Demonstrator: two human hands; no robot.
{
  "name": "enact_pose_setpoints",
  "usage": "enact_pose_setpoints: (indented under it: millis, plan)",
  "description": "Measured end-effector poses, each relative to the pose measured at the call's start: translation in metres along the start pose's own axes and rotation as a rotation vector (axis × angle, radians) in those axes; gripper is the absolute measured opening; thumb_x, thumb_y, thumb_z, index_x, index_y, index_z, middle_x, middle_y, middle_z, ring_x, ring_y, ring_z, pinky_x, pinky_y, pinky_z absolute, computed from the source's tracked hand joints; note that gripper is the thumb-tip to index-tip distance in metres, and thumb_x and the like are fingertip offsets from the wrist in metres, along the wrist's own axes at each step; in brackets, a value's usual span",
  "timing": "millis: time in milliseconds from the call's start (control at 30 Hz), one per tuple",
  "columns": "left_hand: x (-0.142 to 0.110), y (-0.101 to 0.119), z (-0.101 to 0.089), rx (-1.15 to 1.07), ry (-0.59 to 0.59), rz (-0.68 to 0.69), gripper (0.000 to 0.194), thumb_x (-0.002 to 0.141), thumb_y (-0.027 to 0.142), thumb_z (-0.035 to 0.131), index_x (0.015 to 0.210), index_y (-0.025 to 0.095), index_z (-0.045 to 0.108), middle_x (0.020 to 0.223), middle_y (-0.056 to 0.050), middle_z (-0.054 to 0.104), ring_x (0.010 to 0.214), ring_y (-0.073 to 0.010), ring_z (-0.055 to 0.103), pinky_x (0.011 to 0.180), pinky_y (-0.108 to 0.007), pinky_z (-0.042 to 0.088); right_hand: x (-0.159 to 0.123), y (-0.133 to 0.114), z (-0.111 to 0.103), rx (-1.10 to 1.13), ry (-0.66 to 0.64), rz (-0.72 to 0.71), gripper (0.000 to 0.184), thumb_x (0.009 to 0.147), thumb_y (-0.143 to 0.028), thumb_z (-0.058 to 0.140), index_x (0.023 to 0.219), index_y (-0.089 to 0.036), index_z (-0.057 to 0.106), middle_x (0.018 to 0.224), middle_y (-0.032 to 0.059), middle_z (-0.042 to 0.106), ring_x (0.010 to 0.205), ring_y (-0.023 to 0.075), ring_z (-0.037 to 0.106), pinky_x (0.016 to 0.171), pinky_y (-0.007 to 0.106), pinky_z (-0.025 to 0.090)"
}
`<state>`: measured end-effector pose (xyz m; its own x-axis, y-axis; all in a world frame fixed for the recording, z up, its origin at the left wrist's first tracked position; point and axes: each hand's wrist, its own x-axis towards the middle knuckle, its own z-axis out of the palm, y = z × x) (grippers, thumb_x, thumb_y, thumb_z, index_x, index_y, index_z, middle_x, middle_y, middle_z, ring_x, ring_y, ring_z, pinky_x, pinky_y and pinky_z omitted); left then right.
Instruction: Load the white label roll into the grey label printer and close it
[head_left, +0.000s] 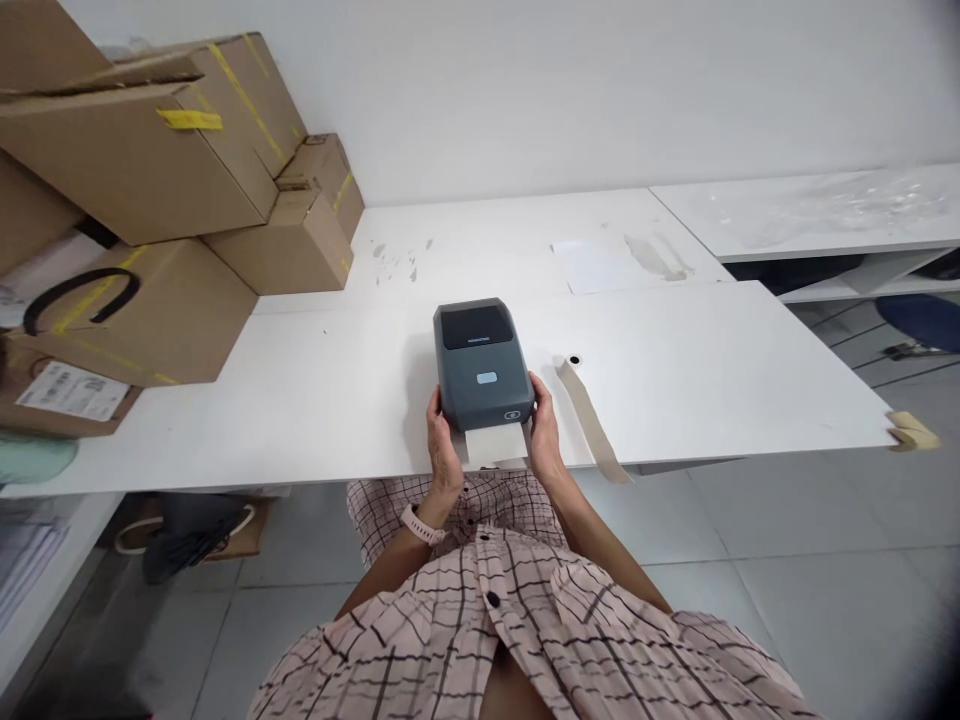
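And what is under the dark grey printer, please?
A white paper strip sticks out at the front of the dark grey printer, over the white table. The printer's body hides whatever is directly beneath it.

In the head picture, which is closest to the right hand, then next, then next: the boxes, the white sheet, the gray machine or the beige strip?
1. Gray machine: touching the right hand, on its left.
2. Beige strip: just right of the hand.
3. White sheet: farther back on the table.
4. Cardboard boxes: stacked over on the left.
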<state>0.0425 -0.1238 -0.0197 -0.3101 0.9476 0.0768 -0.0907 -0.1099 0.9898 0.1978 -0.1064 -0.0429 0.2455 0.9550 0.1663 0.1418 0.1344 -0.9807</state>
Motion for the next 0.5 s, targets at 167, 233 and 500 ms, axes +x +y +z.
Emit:
enact_pose_setpoints:
  millis: [167, 233, 500]
  plan:
    - [-0.001, 0.014, -0.005, 0.081, -0.012, 0.024, 0.075, 0.102, 0.072, 0.027, 0.162, 0.028, 0.040, 0.170, -0.009, 0.040, 0.159, -0.0249, 0.036, 0.128, -0.038, 0.037, 0.001, -0.021, -0.014, -0.142, -0.065, -0.090, 0.071, 0.106, -0.068, 0.017, 0.162, -0.030, 0.040, 0.171, 0.0111, 0.038, 0.159, 0.0293, 0.035, 0.128, 0.060, 0.031]
    - [0.007, 0.024, -0.007, 0.096, -0.039, 0.059, 0.076, 0.102, 0.073, 0.023, 0.162, 0.030, 0.039, 0.173, -0.007, 0.036, 0.161, -0.0246, 0.032, 0.131, -0.039, 0.033, 0.011, -0.034, -0.019, -0.125, -0.116, -0.123, 0.074, 0.106, -0.070, 0.009, 0.162, -0.033, 0.039, 0.173, 0.0078, 0.035, 0.162, 0.0275, 0.030, 0.131, 0.059, 0.026]
    - [0.100, 0.083, -0.004, 0.255, -0.143, 0.307, 0.073, 0.102, 0.074, 0.023, 0.153, 0.032, 0.052, 0.170, -0.004, 0.041, 0.163, -0.0271, 0.025, 0.135, -0.051, 0.016, 0.094, -0.098, -0.011, -0.084, -0.173, -0.253, 0.079, 0.102, -0.073, -0.001, 0.165, -0.039, 0.032, 0.168, 0.0032, 0.046, 0.159, 0.0261, 0.037, 0.131, 0.061, 0.025]
